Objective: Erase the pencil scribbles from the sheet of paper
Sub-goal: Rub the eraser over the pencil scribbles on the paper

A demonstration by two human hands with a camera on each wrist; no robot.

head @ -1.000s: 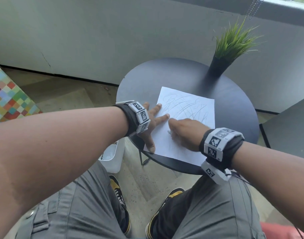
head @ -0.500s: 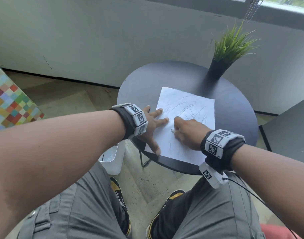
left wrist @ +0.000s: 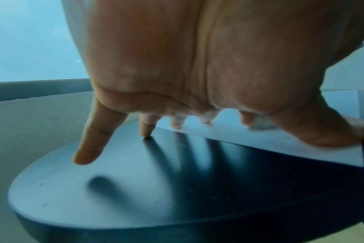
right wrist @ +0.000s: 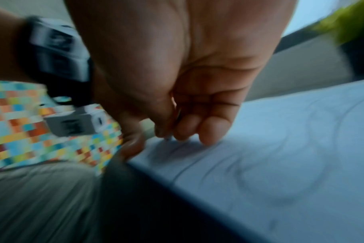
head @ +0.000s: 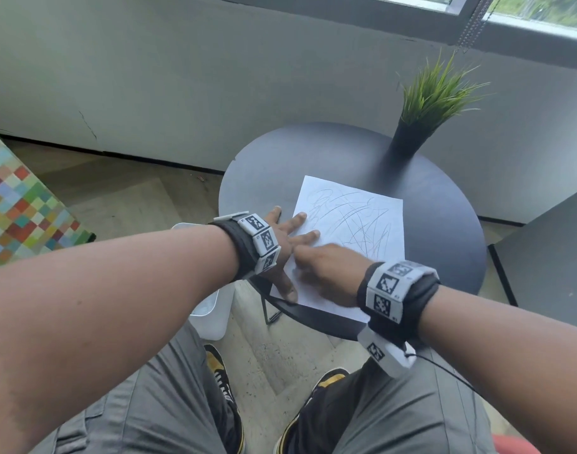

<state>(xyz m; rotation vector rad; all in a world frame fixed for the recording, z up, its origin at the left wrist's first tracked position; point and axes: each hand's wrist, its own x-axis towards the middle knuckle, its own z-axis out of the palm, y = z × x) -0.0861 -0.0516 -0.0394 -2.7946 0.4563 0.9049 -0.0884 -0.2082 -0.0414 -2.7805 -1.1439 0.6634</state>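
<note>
I see the paper (head: 352,237) lying flat on the round table (head: 444,231), scribbles (head: 356,224) across its upper half. My left hand (head: 285,244) is spread open, fingers (left wrist: 177,123) and thumb pressing the paper's left edge, two fingers on the table. My right hand (head: 326,273) sits on the paper's near part, fingers (right wrist: 214,131) curled tight; I cannot tell what it pinches. A plant (head: 424,106) stands at the table's far edge.
</note>
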